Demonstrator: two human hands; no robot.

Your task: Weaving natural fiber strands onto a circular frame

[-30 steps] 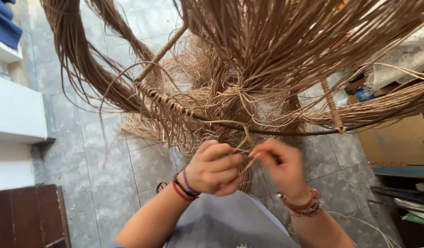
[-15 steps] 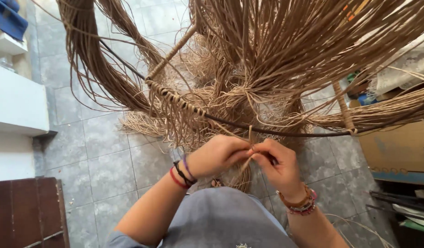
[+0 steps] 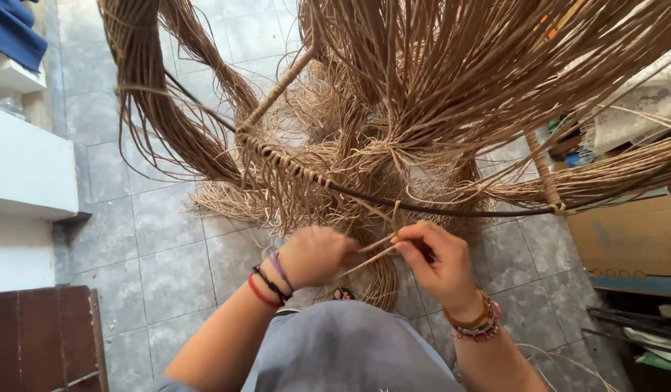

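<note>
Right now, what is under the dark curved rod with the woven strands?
Under the dark rod both hands work: the left hand and the right hand pinch thin strands. Below lies the grey tiled floor. Hanging fibre bundles cover the floor behind.

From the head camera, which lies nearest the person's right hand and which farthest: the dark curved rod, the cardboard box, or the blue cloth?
Measured from the right hand:
1. Dark curved rod: just above the hand, crossing the fibre bundles.
2. Cardboard box: off to the right, at the frame's edge.
3. Blue cloth: far top-left corner, on the white ledge.
</note>
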